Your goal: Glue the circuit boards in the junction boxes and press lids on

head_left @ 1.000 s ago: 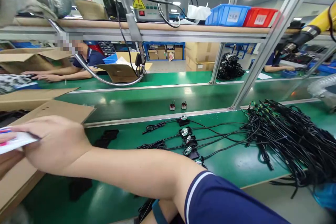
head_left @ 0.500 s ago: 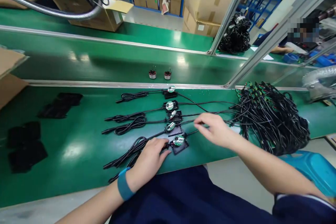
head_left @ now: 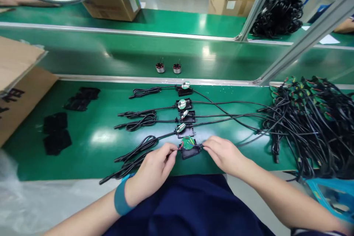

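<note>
Nearest to me on the green bench lies a black plastic housing (head_left: 190, 152) with a round green circuit board (head_left: 188, 142) over it. Red and yellow wires show at the board. At its left side my left hand (head_left: 158, 163) pinches the end of a black cable close to the red wires; the fingertips partly hide it. On the other side, my right hand (head_left: 224, 156) is closed on the black cable running out to the right. Several more housings with boards, such as this one (head_left: 186, 131), lie in a column behind, each with a coiled black cable (head_left: 142, 121) to the left.
A large heap of black cables with boards (head_left: 312, 125) lies on the right. Flat black plastic parts (head_left: 56, 132) and a cardboard box (head_left: 24, 92) are at the left. Two small round metal parts (head_left: 177, 68) stand beyond the metal rail (head_left: 124, 79). A metal post (head_left: 287, 55) slants up at right.
My right hand has moved left and down to the cable beside the nearest housing. The board there now lies turned, with its wires showing. The view has tilted downward.
</note>
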Demonstrator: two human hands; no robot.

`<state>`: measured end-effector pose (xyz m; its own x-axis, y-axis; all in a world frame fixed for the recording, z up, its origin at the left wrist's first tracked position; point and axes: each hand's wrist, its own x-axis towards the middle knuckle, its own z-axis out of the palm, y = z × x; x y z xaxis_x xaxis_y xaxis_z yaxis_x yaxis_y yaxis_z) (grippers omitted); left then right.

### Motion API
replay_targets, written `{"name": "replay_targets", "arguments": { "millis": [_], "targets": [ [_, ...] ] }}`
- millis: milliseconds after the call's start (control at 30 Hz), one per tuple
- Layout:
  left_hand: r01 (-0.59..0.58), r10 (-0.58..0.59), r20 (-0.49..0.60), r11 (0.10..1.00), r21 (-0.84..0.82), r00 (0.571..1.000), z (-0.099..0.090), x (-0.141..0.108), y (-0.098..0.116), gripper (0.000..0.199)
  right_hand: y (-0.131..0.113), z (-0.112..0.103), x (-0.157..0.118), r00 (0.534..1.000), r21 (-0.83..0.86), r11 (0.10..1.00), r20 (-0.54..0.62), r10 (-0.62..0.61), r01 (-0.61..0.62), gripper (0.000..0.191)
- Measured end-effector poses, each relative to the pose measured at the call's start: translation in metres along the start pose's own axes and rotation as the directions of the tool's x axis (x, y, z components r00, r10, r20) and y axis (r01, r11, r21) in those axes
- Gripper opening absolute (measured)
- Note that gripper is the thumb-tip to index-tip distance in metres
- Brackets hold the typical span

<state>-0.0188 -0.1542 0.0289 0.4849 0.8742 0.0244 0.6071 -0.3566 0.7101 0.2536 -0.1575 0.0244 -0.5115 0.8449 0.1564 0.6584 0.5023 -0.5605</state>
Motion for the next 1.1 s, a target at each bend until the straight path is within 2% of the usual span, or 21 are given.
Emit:
{"name": "replay_targets", "arguments": {
  "millis": [133, 300, 567, 767, 967, 1100],
  "targets": [
    [0.087, -0.086, 0.022, 0.995, -0.041, 0.996, 0.007, 0.007, 0.005, 0.017, -0.009, -0.007, -0.007, 0.992, 0.000, 0.999, 0.120, 0.043, -0.043, 0.021],
    [0.168, -0.169, -0.007, 0.984, -0.054, 0.986, 0.019, 0.016, 0.002, 0.017, -0.013, 0.002, -0.005, 0.987, -0.012, 0.999, 0.150, 0.052, -0.051, 0.021],
    [0.174, -0.170, -0.034, 0.976, 0.134, 0.985, 0.024, 0.017, 0.010, 0.018, -0.015, 0.005, -0.004, 0.980, -0.063, 0.998, 0.197, 0.023, -0.011, 0.022],
    [0.208, -0.217, -0.008, 0.926, 0.314, 0.976, 0.032, 0.020, 0.017, 0.018, -0.016, 0.003, 0.000, 0.951, -0.109, 0.994, 0.302, 0.062, -0.029, 0.024],
    [0.248, -0.272, 0.008, 0.891, 0.381, 0.962, 0.037, 0.024, 0.015, 0.019, -0.016, 0.005, 0.002, 0.956, -0.117, 0.993, 0.287, 0.055, -0.022, 0.024],
    [0.302, -0.336, 0.014, 0.865, 0.401, 0.942, 0.037, 0.027, 0.015, 0.025, -0.016, 0.004, 0.006, 0.939, -0.120, 0.991, 0.329, 0.097, -0.060, 0.022]
  ]
}}
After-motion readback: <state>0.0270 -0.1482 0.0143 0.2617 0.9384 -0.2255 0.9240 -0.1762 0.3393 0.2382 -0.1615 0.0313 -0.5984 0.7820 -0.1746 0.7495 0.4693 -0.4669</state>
